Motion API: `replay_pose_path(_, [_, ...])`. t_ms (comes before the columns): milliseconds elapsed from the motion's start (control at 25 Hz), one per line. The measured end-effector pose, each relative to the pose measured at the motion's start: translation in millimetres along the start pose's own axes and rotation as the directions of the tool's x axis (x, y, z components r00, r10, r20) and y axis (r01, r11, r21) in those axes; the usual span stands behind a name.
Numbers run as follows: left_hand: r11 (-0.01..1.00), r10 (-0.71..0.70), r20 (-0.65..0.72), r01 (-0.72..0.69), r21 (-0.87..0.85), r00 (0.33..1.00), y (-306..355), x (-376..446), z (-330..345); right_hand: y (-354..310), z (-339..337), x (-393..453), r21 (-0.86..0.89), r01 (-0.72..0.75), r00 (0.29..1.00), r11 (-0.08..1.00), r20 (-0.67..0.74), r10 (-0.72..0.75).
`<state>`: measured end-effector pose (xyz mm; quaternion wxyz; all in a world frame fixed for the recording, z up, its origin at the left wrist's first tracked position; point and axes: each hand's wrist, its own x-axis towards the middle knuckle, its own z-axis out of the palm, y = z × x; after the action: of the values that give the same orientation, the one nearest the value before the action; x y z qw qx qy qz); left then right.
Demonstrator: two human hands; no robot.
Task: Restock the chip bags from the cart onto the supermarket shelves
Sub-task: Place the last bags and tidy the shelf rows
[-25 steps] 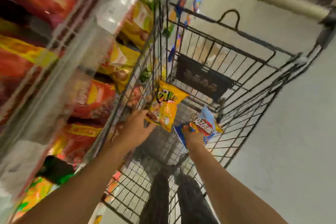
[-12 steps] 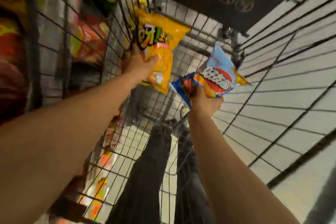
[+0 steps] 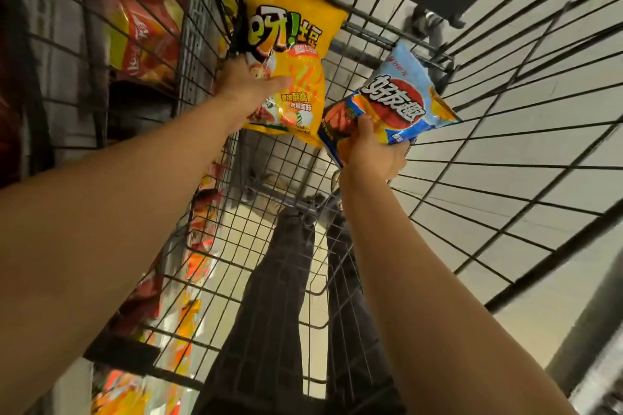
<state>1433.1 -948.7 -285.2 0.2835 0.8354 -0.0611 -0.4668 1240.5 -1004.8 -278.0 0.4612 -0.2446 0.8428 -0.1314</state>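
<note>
Inside the cart (image 3: 505,118), the left hand (image 3: 249,82) gripped the yellow bag (image 3: 296,44) by the left wall; the right hand (image 3: 372,148) pinched the blue bag (image 3: 401,94) mid-basket. Either slick bag might have snagged the wire and slipped free when lifted.

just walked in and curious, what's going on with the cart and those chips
A person is reaching into a wire shopping cart and has a chip bag in each hand. The left hand grips a yellow bag; the right hand holds a blue bag by its lower edge. More chip bags sit on the shelves beyond the cart's left side.
</note>
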Motion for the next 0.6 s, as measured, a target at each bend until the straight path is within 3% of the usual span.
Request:
replay_pose_path(320, [0.999,0.049,0.116,-0.048,-0.016,0.992,17,-56,-12,-10,-30,-38,0.024,0.145,0.987,0.989,0.067,-0.146])
replay_pose_path(480, [0.989,0.119,0.019,-0.117,-0.086,0.993,23,-119,-21,-31,-66,-65,0.053,0.243,0.957,0.969,0.15,-0.248])
replay_pose_path(600, [0.969,0.092,-0.016,-0.094,-0.229,0.996,20,-180,-33,-48,-91,-93,0.07,0.353,0.893,0.933,0.273,-0.358])
